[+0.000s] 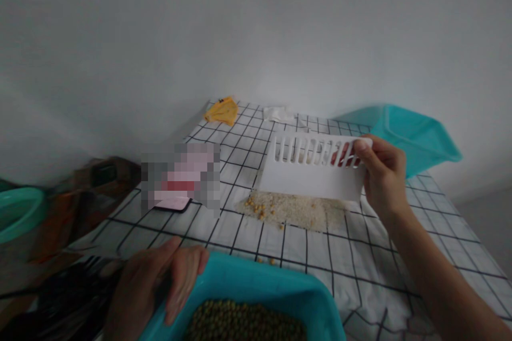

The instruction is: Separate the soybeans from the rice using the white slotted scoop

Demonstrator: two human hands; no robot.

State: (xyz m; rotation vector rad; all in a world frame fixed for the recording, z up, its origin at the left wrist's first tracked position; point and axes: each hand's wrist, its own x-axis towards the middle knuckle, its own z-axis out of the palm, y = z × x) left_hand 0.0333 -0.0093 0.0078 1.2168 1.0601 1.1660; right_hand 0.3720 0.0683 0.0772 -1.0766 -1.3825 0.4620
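Note:
My right hand (382, 168) pinches the right end of a white slotted plastic board (312, 173), tilted up with its row of slots along the top. Just below the board's lower edge lies a spread of small pale grains (308, 213), with several yellow beans (258, 206) at its left side. My left hand (160, 277) is closed over the left rim of a teal plastic basin (256, 272) at the bottom of the view. Greenish round beans (244, 322) fill the part of the basin that shows. Something reddish shows through the board's right slots; its kind is hidden.
A checked cloth (224, 186) covers the table. A second teal basin (416, 138) stands tilted at the back right. A yellow cloth-like item (224, 111) and a crumpled white piece (278, 114) lie near the wall. A blurred-out pinkish object (180, 181) is on the left.

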